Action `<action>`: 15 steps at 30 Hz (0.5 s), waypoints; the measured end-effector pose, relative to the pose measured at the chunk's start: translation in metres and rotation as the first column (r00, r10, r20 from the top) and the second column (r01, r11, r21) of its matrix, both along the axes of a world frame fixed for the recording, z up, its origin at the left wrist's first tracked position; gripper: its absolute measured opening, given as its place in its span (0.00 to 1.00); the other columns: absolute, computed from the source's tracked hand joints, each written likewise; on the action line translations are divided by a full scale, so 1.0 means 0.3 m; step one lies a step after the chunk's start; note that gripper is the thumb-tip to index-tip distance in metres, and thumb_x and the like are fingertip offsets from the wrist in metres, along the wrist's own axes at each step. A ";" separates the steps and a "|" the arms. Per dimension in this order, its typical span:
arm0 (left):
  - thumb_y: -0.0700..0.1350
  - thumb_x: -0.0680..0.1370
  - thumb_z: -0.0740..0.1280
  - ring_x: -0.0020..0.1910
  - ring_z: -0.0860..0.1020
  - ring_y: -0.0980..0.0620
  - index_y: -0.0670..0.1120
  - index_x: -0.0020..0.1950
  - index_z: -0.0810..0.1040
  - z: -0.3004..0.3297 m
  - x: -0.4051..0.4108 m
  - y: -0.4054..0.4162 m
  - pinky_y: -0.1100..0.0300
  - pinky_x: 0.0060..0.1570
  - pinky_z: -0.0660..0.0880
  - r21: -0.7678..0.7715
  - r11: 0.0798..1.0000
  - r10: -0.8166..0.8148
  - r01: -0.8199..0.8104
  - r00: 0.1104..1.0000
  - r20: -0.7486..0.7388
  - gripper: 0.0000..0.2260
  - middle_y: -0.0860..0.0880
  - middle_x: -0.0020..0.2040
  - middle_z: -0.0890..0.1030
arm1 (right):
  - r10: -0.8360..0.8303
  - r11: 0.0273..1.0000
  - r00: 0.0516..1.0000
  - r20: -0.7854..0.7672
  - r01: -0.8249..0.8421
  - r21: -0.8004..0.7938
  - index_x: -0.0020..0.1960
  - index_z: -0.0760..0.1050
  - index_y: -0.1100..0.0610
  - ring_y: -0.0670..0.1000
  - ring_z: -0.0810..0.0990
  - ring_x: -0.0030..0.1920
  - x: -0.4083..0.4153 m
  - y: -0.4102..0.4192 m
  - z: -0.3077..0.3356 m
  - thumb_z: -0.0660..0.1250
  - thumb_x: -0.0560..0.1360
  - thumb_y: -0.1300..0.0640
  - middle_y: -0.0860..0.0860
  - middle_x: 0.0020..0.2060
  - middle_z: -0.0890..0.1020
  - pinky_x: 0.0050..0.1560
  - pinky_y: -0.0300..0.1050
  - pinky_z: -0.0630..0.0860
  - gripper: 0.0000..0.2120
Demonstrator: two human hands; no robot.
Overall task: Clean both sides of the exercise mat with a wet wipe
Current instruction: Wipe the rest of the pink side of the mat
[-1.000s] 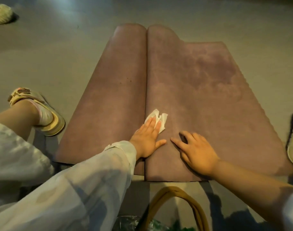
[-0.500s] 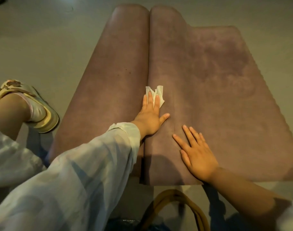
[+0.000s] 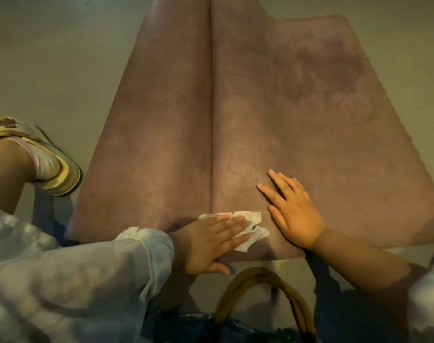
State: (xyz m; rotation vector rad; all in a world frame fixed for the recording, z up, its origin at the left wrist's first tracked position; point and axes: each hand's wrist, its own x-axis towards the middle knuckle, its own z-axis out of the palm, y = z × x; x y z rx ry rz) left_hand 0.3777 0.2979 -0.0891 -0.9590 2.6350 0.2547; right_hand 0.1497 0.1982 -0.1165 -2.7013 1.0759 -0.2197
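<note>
A mauve exercise mat point(image 3: 297, 115) lies on the floor, its left part curled into a roll point(image 3: 161, 120) that meets the flat part along a dark seam. My left hand point(image 3: 211, 241) lies flat at the mat's near edge, fingers pressing a crumpled white wet wipe point(image 3: 250, 226) onto the mat right of the seam. My right hand point(image 3: 292, 209) rests palm down with spread fingers on the flat part, just right of the wipe and holding nothing. Darker damp patches show on the far right of the mat.
My left foot in a pale sandal point(image 3: 50, 169) stands on the floor left of the mat. A bag with brown handles point(image 3: 258, 293) sits just in front of the mat's near edge. Grey floor point(image 3: 50, 58) surrounds the mat.
My left hand has drawn the wipe back along the seam from mid-mat to the near edge and turned it rightward. My right hand has stayed put on the mat.
</note>
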 end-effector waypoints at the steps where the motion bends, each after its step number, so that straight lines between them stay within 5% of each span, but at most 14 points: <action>1: 0.62 0.77 0.41 0.73 0.41 0.43 0.42 0.75 0.45 0.005 -0.002 -0.019 0.45 0.68 0.35 0.043 0.998 0.040 -0.040 0.999 0.014 0.33 0.41 0.73 0.44 | -0.009 1.000 1.000 0.001 0.009 0.002 0.72 0.61 0.50 0.58 0.63 0.69 0.001 -0.012 0.002 0.52 0.78 0.50 0.59 0.71 0.66 0.68 0.61 0.56 0.23; 5: 0.62 0.78 0.46 0.70 0.68 0.41 0.38 0.71 0.67 -0.021 -0.008 -0.131 0.47 0.67 0.58 0.052 0.941 0.338 -0.336 0.940 -0.053 0.34 0.37 0.69 0.69 | -0.157 0.986 0.987 -0.014 0.158 0.047 0.72 0.65 0.52 0.62 0.68 0.67 0.002 -0.094 0.014 0.50 0.78 0.49 0.60 0.71 0.67 0.68 0.62 0.58 0.24; 8: 0.63 0.79 0.41 0.76 0.52 0.41 0.38 0.77 0.51 -0.014 -0.006 -0.283 0.51 0.73 0.47 -0.061 0.874 0.473 -0.483 0.872 -0.124 0.36 0.36 0.76 0.53 | -0.237 0.970 0.969 -0.067 0.240 0.034 0.72 0.67 0.53 0.65 0.71 0.65 -0.014 -0.160 0.007 0.50 0.78 0.47 0.61 0.69 0.68 0.66 0.66 0.61 0.25; 10: 0.61 0.80 0.44 0.76 0.39 0.45 0.41 0.77 0.39 -0.010 0.001 -0.385 0.54 0.74 0.38 -0.002 0.778 0.628 -0.628 0.777 -0.045 0.34 0.40 0.77 0.41 | -0.291 0.955 0.950 -0.111 0.295 0.024 0.71 0.68 0.54 0.65 0.70 0.65 -0.036 -0.204 0.000 0.48 0.78 0.46 0.61 0.70 0.68 0.65 0.67 0.61 0.26; 15: 0.60 0.81 0.46 0.75 0.35 0.46 0.44 0.77 0.37 -0.020 0.024 -0.601 0.51 0.72 0.35 0.092 0.594 0.804 -0.799 0.590 -0.073 0.32 0.43 0.77 0.37 | -0.421 0.902 0.887 -0.188 0.431 0.010 0.72 0.67 0.52 0.63 0.64 0.70 -0.097 -0.266 -0.023 0.43 0.78 0.42 0.59 0.72 0.66 0.70 0.66 0.53 0.29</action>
